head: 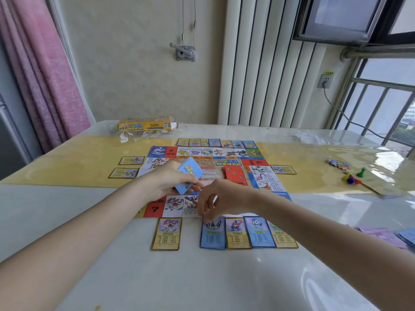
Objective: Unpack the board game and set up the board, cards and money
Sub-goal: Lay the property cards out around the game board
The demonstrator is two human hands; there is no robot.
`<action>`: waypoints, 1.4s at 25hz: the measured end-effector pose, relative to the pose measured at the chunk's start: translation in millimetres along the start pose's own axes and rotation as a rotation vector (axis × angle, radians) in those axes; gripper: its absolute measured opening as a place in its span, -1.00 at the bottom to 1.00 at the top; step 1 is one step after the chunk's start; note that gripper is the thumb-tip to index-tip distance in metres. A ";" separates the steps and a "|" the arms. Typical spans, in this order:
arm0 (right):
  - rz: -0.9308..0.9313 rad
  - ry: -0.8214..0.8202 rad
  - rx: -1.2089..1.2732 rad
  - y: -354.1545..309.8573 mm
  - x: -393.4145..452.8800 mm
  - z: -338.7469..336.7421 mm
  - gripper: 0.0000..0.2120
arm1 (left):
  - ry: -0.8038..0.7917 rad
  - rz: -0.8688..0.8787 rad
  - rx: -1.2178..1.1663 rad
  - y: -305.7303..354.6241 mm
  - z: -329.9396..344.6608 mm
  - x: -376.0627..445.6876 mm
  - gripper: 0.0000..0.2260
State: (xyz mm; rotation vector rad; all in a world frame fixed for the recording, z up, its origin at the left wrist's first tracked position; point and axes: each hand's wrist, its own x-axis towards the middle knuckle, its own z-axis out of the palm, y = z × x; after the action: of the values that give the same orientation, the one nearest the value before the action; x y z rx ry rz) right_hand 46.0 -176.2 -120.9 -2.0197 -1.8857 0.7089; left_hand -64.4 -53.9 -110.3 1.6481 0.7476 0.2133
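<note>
The game board (224,162) lies unfolded in the middle of the table, with a red card stack (234,175) on its centre. My left hand (170,180) grips a small stack of blue-backed cards (188,173) above the board. Over the board's near edge, my right hand (215,203) has curled fingertips touching the top of a blue property card (213,235). That card lies in a row of property cards (258,234) along the near edge. More property cards line the far edge (215,142) and both sides (125,172).
The yellow game box (146,124) sits on plastic wrap at the back left. Play pawns and small pieces (350,176) lie at the right, paper money (390,236) at the right edge. One yellow-framed card (166,234) lies apart at the near left.
</note>
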 end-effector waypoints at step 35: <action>0.356 0.502 1.158 21.1 -24.1 -57.7 -0.73 | -0.158 0.116 -0.164 6.0 21.0 6.3 -0.83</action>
State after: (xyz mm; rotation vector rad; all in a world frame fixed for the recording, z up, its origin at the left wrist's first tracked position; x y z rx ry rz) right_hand 94.0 -195.2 -79.9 -1.4894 -0.5473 0.9431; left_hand -46.3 -67.6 -111.3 1.5338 0.5023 0.2178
